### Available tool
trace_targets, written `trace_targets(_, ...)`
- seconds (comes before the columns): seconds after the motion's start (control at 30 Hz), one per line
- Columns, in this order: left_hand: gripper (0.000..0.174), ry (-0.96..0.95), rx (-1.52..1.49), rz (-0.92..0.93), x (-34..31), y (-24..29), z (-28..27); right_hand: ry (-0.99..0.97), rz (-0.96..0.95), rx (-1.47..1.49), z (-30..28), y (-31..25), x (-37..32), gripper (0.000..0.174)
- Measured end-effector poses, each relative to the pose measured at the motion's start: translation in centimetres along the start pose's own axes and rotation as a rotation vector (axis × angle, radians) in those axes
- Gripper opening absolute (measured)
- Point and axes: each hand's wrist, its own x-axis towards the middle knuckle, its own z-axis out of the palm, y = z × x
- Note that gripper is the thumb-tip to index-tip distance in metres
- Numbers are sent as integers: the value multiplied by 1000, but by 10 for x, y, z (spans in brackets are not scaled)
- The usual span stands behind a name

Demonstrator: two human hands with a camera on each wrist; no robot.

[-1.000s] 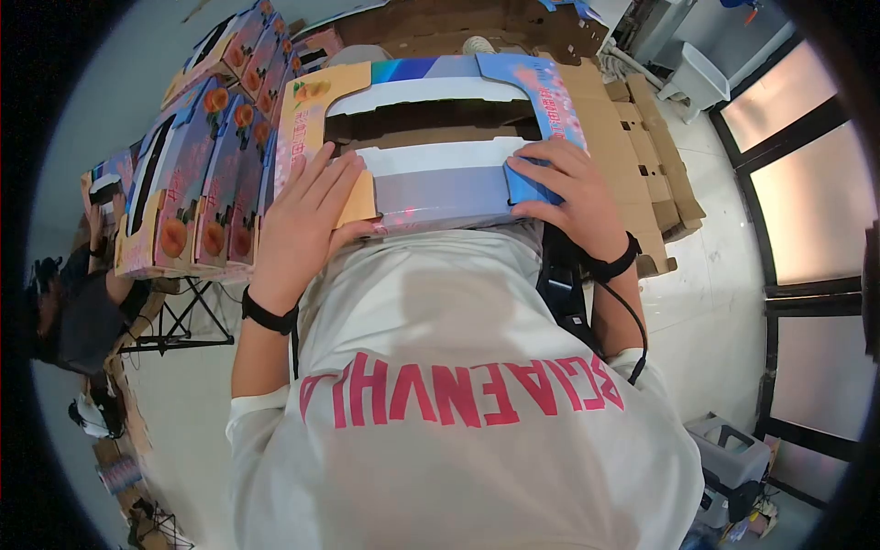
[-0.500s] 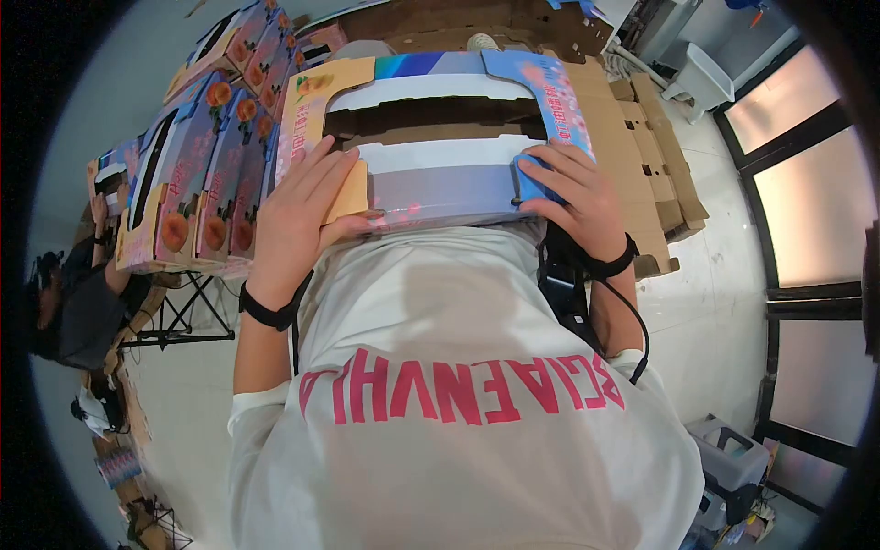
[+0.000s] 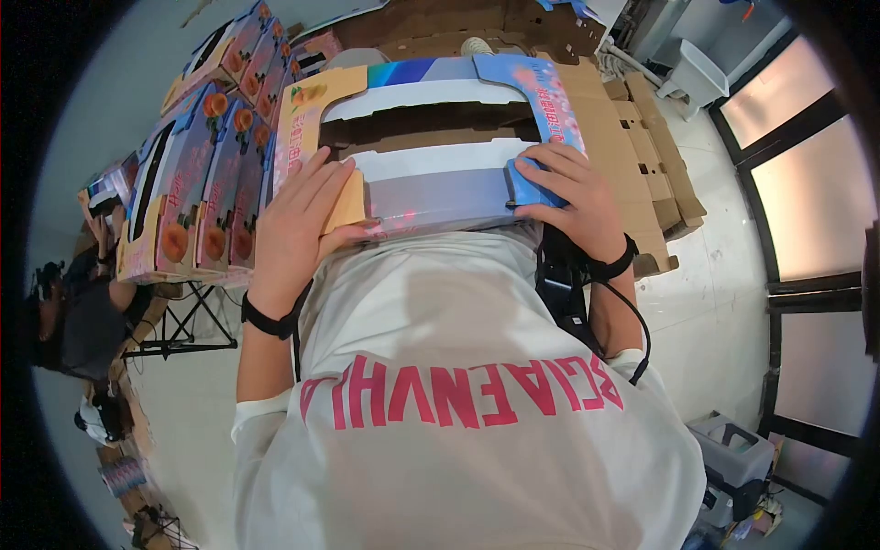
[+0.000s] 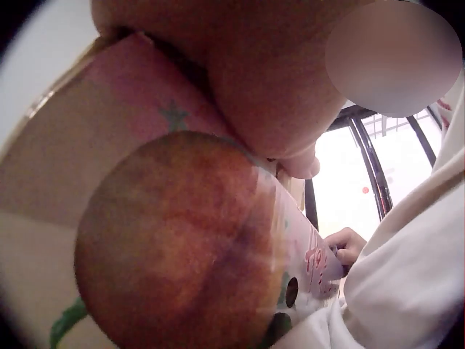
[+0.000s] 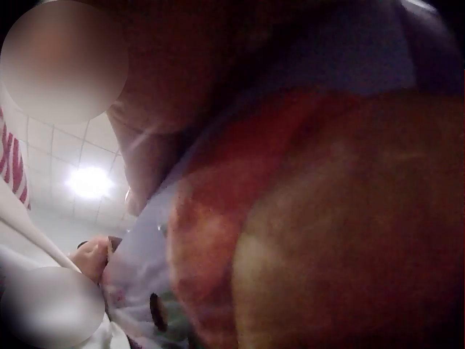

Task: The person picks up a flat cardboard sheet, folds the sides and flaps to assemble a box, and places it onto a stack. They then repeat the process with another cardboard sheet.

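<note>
A printed cardboard carry box (image 3: 440, 192) lies in front of the person's body, with a long opening (image 3: 431, 128) across its top showing brown card inside. My left hand (image 3: 298, 215) holds its near left corner, fingers over the yellow flap (image 3: 346, 203) and thumb along the front edge. At the near right corner my right hand (image 3: 579, 197) grips a blue corner flap (image 3: 527, 186), its fingers bent over it. In the left wrist view a large printed peach (image 4: 182, 240) fills the box's side below the hand. The right wrist view is dark, with printed fruit (image 5: 211, 240) close up.
Several matching boxes (image 3: 174, 202) stand stacked at the left on a black-framed stand (image 3: 183, 325). Brown cardboard (image 3: 632, 165) lies to the right and behind. Another person (image 3: 92, 312) is at far left. A grey plastic case (image 3: 733, 449) sits at lower right.
The box and both hands shift slightly right, then back left in view. Both hands keep hold of the same near corners.
</note>
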Motion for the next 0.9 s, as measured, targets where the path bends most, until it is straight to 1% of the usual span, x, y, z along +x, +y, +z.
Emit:
trace_targets(0.13, 84, 8, -27, -15, 0, 0, 1, 71, -11, 85, -2, 10, -2, 56)
trace_targets(0.27, 86, 15, -88, -38, 0, -1, 1, 70, 25, 54, -3, 3, -2, 56)
trace_targets(0.33, 87, 0, -52, -22, 1, 1, 0, 68, 39, 69, -3, 2, -1, 57)
trace_targets(0.37, 87, -8, -34, -16, 1, 1, 0, 45, 51, 94, -4, 2, 0, 57)
trace_targets(0.43, 78, -12, -79, 2, 1, 4, -5, 1, 75, 144, -10, 1, 2, 59)
trace_targets(0.47, 73, -13, -100, 13, 3, 4, -9, -74, 132, 208, -16, 0, 4, 59)
trace_targets(0.5, 72, -51, -157, 13, 6, 1, -15, -149, 186, 271, -27, 0, 8, 59)
trace_targets(0.53, 72, -88, -211, 12, 10, -5, -24, -224, 236, 335, -37, 0, 11, 60)
trace_targets(0.57, 71, -128, -268, 10, 12, -12, -32, -297, 199, 253, -46, 9, 15, 56)
trace_targets(0.67, 74, -234, -372, 11, 46, -58, -46, -313, 159, 240, -59, 45, 47, 57)
trace_targets(0.77, 72, -220, -362, -91, 99, -89, -39, -332, 159, 79, -55, 90, 92, 61)
trace_targets(0.87, 69, -114, -284, 104, 134, -121, 3, -343, 117, -17, -25, 117, 122, 64)
trace_targets(0.9, 69, -193, -297, 82, 143, -128, 11, -403, 147, -9, -16, 122, 131, 64)
